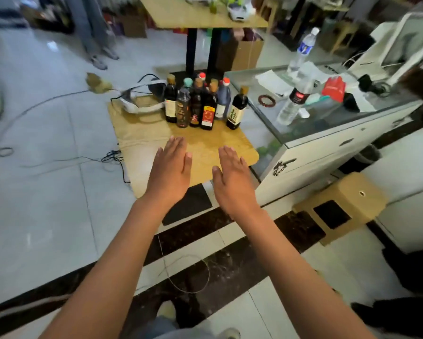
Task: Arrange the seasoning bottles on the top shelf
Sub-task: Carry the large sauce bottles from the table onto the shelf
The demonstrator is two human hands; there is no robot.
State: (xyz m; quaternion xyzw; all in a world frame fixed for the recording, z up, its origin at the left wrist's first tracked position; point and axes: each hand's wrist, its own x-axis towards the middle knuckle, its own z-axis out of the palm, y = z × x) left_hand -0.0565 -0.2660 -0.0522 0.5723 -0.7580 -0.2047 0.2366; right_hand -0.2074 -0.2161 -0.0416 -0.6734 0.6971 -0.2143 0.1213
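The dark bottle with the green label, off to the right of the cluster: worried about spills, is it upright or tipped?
Upright: the dark green-labelled bottle stands on its base, gold cap on top.

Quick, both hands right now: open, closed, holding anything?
Left hand: open, fingers straight, holding nothing, above the wooden board.
Right hand: open, fingers straight, holding nothing.

Dark glossy glass seasoning bottles (200,104) stand on a smooth tan wood-look tabletop (144,143); the pale tiled floor (46,204) at left shines.
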